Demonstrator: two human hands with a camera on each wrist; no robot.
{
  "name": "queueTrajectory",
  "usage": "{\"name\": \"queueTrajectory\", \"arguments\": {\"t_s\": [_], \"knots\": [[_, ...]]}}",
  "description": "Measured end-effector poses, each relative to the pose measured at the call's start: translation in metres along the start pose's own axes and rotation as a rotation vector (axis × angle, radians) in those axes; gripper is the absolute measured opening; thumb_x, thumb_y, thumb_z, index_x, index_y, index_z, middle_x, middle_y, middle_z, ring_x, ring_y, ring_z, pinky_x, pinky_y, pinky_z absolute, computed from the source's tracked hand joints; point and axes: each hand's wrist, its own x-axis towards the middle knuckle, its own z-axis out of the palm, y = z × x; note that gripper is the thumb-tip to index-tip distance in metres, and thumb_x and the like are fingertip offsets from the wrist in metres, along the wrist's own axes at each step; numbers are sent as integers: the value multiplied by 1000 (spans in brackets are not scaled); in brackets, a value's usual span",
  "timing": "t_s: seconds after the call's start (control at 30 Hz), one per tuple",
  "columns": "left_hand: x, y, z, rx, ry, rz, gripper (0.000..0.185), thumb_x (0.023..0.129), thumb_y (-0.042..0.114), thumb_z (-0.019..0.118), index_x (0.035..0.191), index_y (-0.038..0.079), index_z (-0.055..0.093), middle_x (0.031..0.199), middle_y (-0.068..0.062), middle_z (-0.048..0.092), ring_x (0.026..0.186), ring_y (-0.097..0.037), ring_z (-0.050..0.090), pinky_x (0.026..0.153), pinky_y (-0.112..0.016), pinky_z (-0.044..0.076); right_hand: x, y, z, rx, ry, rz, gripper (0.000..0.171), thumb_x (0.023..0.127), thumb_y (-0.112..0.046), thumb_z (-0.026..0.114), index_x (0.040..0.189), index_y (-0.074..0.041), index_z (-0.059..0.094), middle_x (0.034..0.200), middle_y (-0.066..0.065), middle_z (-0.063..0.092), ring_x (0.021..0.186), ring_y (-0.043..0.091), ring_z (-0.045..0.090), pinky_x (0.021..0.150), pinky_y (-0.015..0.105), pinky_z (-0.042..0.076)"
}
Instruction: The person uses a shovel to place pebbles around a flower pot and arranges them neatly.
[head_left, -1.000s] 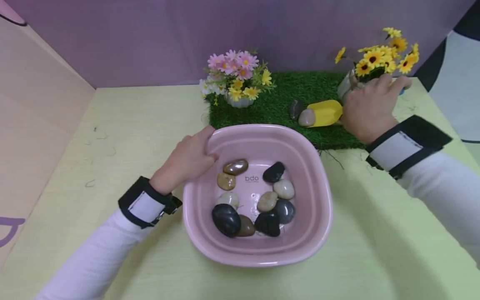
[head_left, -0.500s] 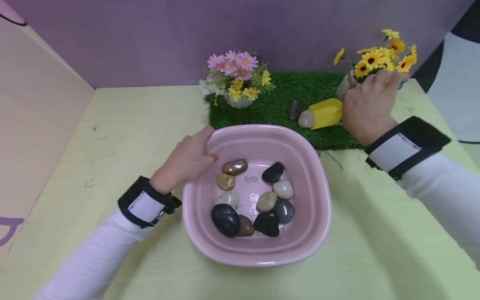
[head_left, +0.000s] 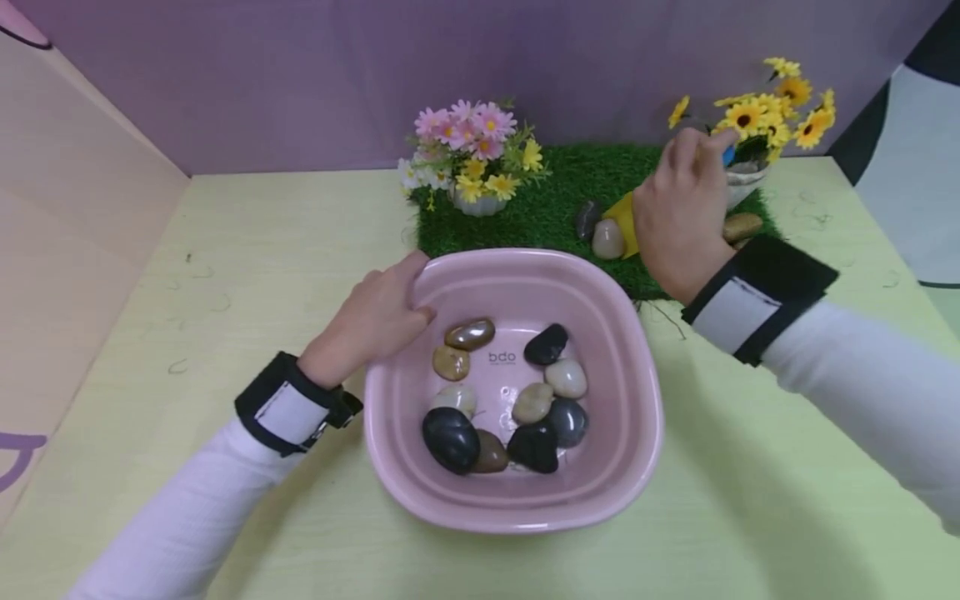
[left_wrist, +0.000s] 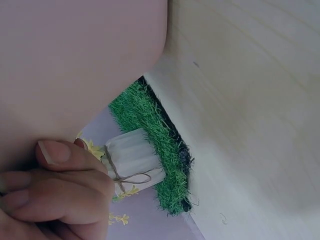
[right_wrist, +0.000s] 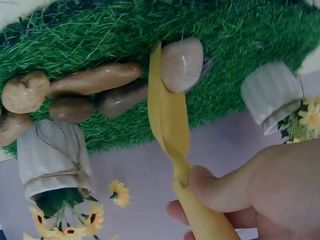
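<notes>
Yellow scoop [right_wrist: 168,110] as I am seeing it remotely: its handle is being grasped by the right hand [head_left: 681,215], while its tilted blade is meeting a pale stone [right_wrist: 182,65] on the green mat [head_left: 600,167] at the back of the worktop [head_left: 750,500]. I am observing the left hand [head_left: 375,315] gripping the far left rim of a pink basin [head_left: 525,525], in which assorted stones [head_left: 452,440] are lying. Potted pink flowers [head_left: 487,123] and potted yellow flowers [head_left: 748,118] are standing toward opposite ends of the mat, the latter just beyond the right hand.
</notes>
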Motion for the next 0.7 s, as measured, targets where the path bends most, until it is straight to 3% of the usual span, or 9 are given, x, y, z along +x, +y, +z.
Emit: {"name": "queueTrajectory", "arguments": {"t_s": [0.13,0.33,0.47,0.57,0.7], "knots": [[0,0,0,-4,-2,-1,36,92,14,58,126,8,47,105,-19,67,59,-21,69,43,-26,57,10,6,-4,-22,-28,28,24,96,3,46,77,15,55,97,36,55,106,49,43,107,64,33],[0,1,1,-7,-15,-8,39,92,14,58,129,8,46,107,-20,66,60,-21,69,44,-26,57,25,45,-9,-8,-125,161,18,94,0,47,83,13,51,105,41,48,122,54,36,113,63,25],[-1,2,0,1,-10,-7,39,92,14,58,129,8,46,106,-19,66,60,-21,69,43,-26,57,29,67,-13,35,-134,265,18,95,-1,47,95,17,47,130,46,38,138,55,22,119,61,20],[-1,2,-1,7,-5,-4,38,92,14,58,128,8,47,106,-18,66,60,-21,69,44,-26,57,29,76,-17,114,-96,321,27,97,-7,47,104,19,46,147,44,25,147,52,10,122,60,16],[0,2,0,10,-6,-7,40,92,14,57,129,8,46,107,-19,66,61,-22,69,44,-26,57,27,79,-24,306,48,360,36,98,-9,44,118,20,48,150,38,29,148,48,15,122,63,11]]}}
